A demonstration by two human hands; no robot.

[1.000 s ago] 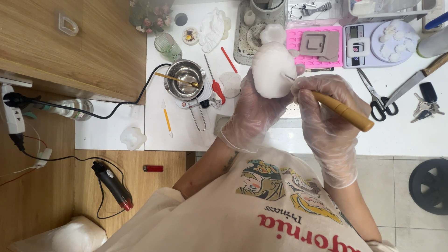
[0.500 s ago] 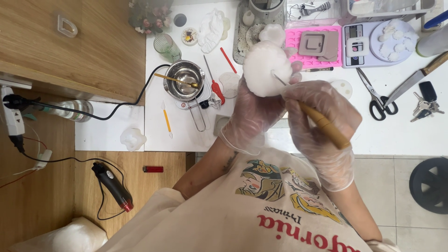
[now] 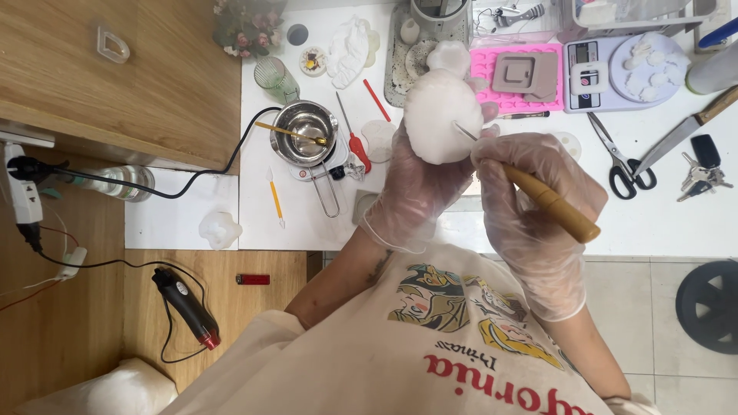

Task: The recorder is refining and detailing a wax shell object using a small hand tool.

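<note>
My left hand [image 3: 419, 192], in a clear glove, holds up a white rounded wax figure [image 3: 434, 115] above the white table. In my right hand [image 3: 538, 184], also gloved, is a wooden-handled carving tool [image 3: 550, 204]. Its thin metal tip touches the figure's right side. A smaller white lump sits at the top of the figure.
On the white table [image 3: 676, 223] lie a metal melting pot [image 3: 306, 131], a red screwdriver [image 3: 355, 142], a pink mould [image 3: 530, 77], a kitchen scale [image 3: 615, 73], scissors [image 3: 623, 165], a knife and keys [image 3: 703, 173]. A black heat gun [image 3: 188, 307] and a red lighter [image 3: 252, 279] lie on the wooden floor.
The figure and both hands have shifted slightly left and down. The tool tip has moved along the figure's right side while staying against it.
</note>
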